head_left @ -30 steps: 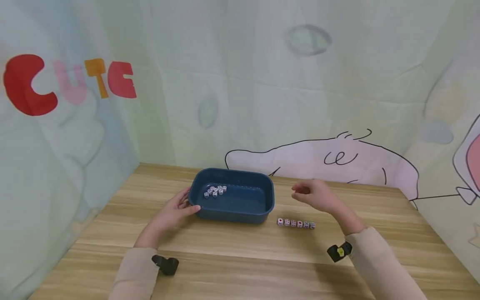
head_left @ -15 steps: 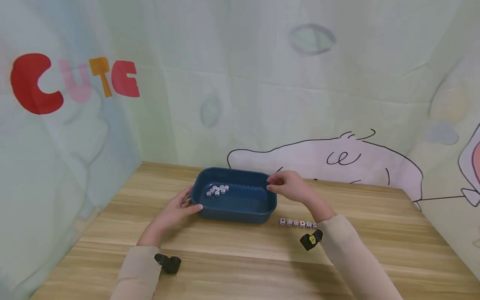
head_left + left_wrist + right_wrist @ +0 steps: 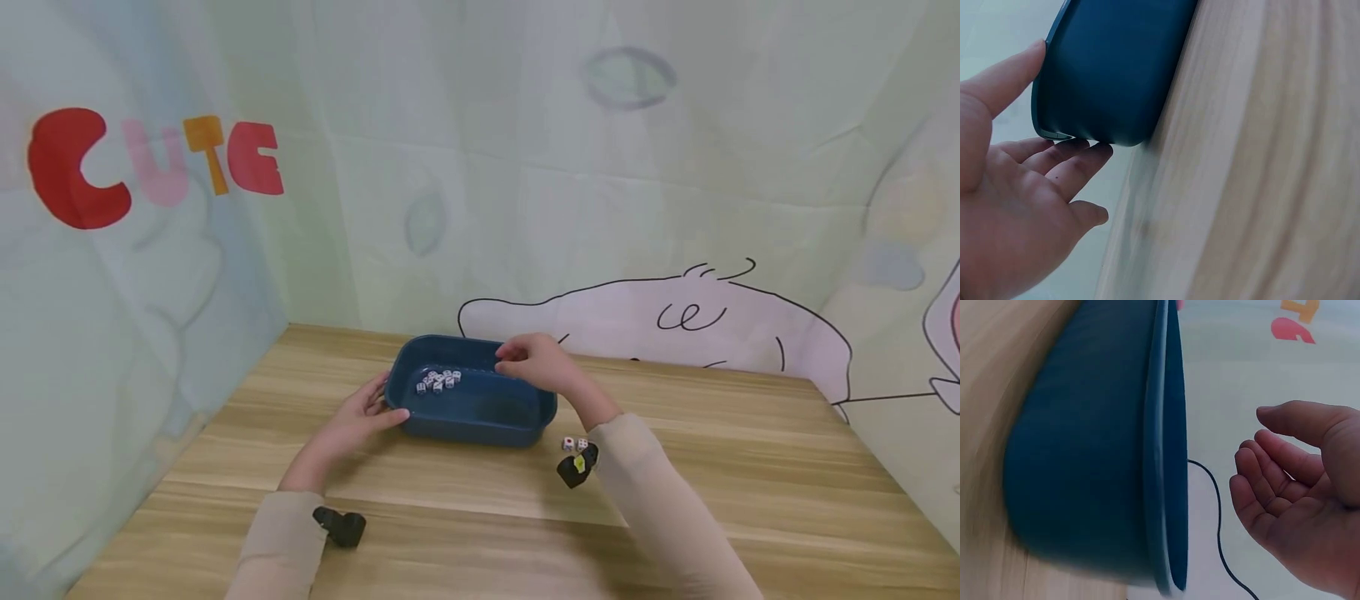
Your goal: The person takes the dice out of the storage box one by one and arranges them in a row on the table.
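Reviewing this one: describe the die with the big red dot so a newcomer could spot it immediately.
On the wooden table, find the blue tub. Just outside its near right corner, in the head view, two white dice show side by side. Yours is the left die, marked by one big red dot; its neighbour shows several small dots.

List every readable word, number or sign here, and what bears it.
"CUTE": pale printed fabric backdrop.
Single red pip: leftmost white cubic die outside blue rectangular plastic tub.
Pips on white dice inside: too small to read.
Yellow mark on black right-wrist camera: too blurred.
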`<control>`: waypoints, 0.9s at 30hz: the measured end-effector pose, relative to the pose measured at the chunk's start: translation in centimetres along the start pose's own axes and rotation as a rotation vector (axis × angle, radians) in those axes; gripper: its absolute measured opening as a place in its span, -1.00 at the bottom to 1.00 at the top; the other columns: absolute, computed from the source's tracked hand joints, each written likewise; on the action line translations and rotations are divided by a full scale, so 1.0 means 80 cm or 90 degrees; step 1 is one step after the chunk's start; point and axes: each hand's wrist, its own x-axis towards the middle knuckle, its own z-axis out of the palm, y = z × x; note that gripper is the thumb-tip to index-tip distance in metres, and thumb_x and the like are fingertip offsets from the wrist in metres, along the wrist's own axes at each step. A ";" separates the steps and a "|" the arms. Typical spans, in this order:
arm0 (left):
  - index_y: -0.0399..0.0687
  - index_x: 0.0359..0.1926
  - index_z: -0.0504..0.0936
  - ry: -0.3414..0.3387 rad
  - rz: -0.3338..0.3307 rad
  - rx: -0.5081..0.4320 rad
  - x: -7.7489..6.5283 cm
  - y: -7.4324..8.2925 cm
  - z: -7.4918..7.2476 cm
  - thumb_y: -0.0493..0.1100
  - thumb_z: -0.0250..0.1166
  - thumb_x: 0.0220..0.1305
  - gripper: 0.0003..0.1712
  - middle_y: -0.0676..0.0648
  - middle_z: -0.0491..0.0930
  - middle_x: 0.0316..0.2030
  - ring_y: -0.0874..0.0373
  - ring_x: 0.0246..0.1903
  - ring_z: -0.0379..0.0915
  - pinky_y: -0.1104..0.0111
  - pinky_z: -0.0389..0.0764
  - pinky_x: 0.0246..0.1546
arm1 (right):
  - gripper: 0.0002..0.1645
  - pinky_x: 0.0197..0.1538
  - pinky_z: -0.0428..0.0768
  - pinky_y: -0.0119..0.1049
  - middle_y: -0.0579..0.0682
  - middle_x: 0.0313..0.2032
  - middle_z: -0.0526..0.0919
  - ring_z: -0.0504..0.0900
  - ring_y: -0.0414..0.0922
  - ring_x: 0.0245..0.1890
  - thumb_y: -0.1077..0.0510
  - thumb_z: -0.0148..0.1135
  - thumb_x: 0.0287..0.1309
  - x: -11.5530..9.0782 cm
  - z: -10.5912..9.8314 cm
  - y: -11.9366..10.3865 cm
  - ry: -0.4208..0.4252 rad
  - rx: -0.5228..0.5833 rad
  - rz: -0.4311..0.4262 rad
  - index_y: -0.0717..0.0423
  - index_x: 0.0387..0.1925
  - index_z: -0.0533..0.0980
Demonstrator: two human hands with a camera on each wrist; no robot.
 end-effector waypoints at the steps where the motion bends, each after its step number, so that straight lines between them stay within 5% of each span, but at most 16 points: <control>1: -0.26 0.50 -0.16 0.000 0.001 0.000 0.000 0.000 0.000 -0.15 0.24 0.34 -0.05 -0.40 -0.08 0.45 -0.29 0.41 -0.05 -0.01 0.10 0.38 | -0.67 -0.11 0.62 -0.23 0.03 -0.22 0.69 0.61 -0.11 -0.23 0.11 0.27 0.21 0.003 0.003 0.000 0.001 0.005 -0.001 0.22 -0.06 0.61; 27: -0.26 0.50 -0.15 0.004 0.008 -0.005 -0.003 0.000 0.002 -0.18 0.22 0.35 -0.08 -0.39 -0.06 0.45 -0.30 0.41 -0.04 -0.02 0.12 0.36 | -0.70 -0.06 0.62 -0.20 0.09 -0.18 0.69 0.60 -0.06 -0.20 0.17 0.26 0.21 0.051 0.061 -0.006 0.007 0.059 0.027 0.28 -0.07 0.62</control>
